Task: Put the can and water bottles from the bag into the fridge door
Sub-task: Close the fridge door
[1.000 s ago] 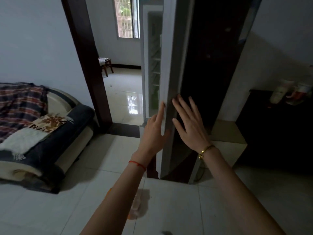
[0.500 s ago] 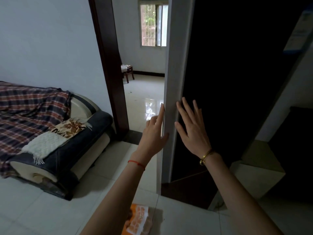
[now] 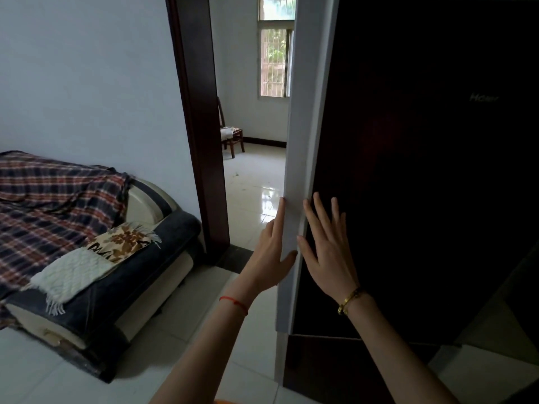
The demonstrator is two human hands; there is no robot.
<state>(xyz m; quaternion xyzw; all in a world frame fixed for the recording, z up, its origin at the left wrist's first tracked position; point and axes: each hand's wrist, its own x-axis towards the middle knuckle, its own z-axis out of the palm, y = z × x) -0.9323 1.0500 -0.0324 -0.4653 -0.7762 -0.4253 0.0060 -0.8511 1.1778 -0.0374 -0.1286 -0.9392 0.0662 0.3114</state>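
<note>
Presently: fridge door (image 3: 408,170), dark-fronted, grey-edged, rigid and heavy; best pushed flat, near its free edge. Left hand (image 3: 271,258), fingers straight and together, against that edge; right hand (image 3: 326,252), fingers spread, on the front. Can, bottles, bag: unseen.
</note>
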